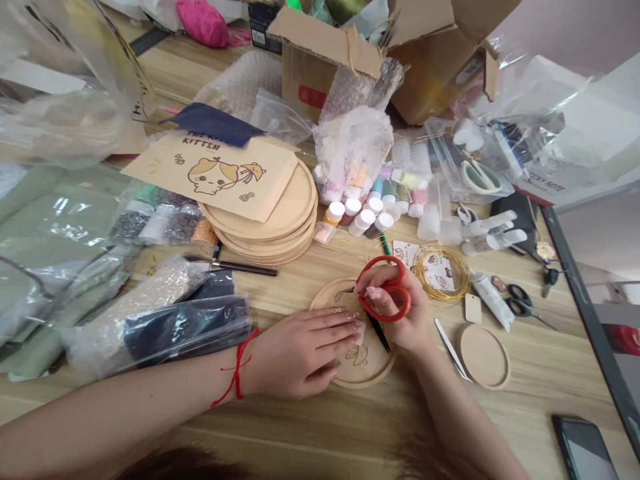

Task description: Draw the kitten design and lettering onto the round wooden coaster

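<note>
My left hand, a red string bracelet at its wrist, lies flat with fingers stretched across a round wooden tray. Its fingertips rest on a small pale piece, partly covered, whose kind I cannot make out. Below that piece, a gold outline drawing shows on the tray's face. My right hand is closed round red-handled scissors above the tray's right side. Their dark blades point down and toward me. Part of the tray is hidden under both hands.
Stacked wooden trays stand behind, under a kitten-printed envelope. Several paint bottles sit at the back. To the right lie coiled gold wire, a white tube, black scissors, a small tray and a phone.
</note>
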Demonstrator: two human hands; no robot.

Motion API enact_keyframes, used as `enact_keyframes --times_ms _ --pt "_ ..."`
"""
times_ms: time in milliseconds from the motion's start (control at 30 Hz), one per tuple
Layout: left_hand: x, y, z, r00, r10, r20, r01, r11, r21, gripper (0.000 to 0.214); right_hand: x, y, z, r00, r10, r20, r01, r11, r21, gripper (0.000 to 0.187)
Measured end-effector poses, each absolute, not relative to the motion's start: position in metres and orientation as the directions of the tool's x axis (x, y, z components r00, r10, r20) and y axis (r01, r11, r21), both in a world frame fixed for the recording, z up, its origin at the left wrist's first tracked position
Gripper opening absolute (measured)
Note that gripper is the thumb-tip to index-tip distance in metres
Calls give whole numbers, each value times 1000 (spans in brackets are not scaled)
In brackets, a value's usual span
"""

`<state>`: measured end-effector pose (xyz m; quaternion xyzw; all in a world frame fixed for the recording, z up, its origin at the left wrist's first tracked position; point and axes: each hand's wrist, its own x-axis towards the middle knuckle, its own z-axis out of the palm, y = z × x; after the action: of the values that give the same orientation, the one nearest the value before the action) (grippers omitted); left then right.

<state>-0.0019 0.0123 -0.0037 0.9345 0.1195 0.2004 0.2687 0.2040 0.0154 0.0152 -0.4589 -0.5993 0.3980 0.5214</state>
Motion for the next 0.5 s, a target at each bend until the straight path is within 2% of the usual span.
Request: enact_keyframes --times_ms 500 --pt "-2 12 -4 886 338 316 103 -810 577 49 203 17 17 -58 960 274 119 279 -953 13"
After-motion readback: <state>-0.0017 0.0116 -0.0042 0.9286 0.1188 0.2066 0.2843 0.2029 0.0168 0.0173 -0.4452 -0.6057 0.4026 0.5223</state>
